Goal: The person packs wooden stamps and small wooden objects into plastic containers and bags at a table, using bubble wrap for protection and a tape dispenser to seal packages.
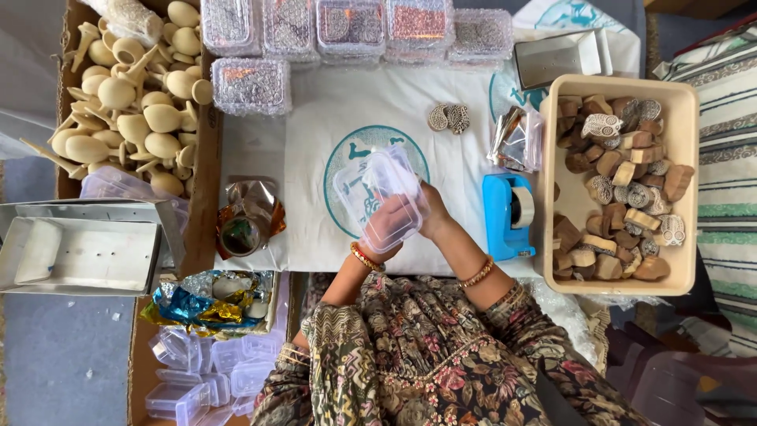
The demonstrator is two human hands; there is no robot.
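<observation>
Box: your clear plastic box (378,193) sits above the white cloth (315,118), between both hands.
Left hand (385,225): fingers clamped underneath it.
Right hand (433,211): fingers gripping its right edge.

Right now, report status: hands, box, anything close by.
Left hand under clear plastic box, fingers gripping. Right hand on its right edge. Blue tape dispenser just right; two carved stamps beyond.

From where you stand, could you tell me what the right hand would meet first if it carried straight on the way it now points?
The right hand points up and left across the white cloth, holding a clear plastic box with the left hand. Beyond that box, the filled clear box probably comes first, though height is hard to judge.
</observation>
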